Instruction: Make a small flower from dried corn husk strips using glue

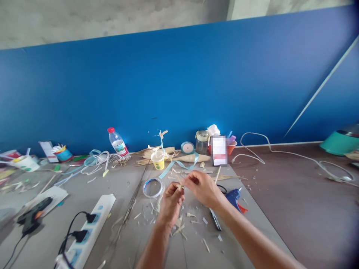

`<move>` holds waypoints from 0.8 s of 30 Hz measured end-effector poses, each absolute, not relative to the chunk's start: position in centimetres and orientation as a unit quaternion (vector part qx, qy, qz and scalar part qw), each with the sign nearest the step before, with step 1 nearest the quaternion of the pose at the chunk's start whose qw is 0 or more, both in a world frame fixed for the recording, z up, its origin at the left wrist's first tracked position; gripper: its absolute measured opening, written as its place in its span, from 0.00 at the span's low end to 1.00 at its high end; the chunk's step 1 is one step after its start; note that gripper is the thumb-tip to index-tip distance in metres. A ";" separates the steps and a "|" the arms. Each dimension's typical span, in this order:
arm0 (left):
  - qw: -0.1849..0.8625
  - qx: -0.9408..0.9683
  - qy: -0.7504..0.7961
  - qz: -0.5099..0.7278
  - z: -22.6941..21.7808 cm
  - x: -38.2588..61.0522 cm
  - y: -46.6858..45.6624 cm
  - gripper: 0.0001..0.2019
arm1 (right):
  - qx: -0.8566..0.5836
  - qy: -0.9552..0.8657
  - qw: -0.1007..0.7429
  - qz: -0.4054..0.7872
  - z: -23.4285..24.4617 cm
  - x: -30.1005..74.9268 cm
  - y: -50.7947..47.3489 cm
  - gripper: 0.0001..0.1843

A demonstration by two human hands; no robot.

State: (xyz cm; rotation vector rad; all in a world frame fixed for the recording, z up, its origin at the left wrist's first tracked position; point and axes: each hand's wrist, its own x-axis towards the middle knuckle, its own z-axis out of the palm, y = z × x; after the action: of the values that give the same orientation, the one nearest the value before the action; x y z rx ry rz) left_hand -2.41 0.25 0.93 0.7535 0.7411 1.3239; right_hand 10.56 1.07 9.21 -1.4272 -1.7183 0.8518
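My left hand (171,200) is raised over the middle of the grey table, its fingertips pinched on a small pale piece of dried husk (181,184). From the right, my right hand (203,186) meets it, thumb and fingers closed at the same piece. The fingers partly hide the piece. A roll of tape (152,188) lies just left of my hands. To the right, partly behind my right forearm, rest a blue glue gun (233,198) and a utility knife (215,219). Pale husk scraps (178,224) are scattered beneath.
Along the blue partition (179,86) stand a bottle (117,142), a yellow cup (157,160) with a flower-like stem, a ribbon spool (187,147), a glass jar (202,142) and a phone (219,150). A power strip (94,224) and a black glue gun (35,215) lie left.
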 end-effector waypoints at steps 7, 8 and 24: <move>0.667 0.326 0.312 0.593 1.3 -2.2 0.2 0.09 | -0.544 -0.670 0.364 0.350 9.0 10.7 1.1 0.13; 0.665 0.330 0.315 0.592 1.3 -2.2 0.2 0.09 | -0.541 -0.670 0.363 0.355 9.0 10.7 1.1 0.12; 0.692 0.268 0.277 0.611 1.5 -2.1 0.0 0.12 | -0.394 -0.269 0.481 0.736 6.1 9.9 1.8 0.11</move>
State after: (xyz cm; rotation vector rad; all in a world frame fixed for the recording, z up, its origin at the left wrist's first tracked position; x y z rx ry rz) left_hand -2.10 0.00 1.47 0.5990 0.6188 1.3650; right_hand 9.86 1.78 6.14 -0.9594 -0.6548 1.7937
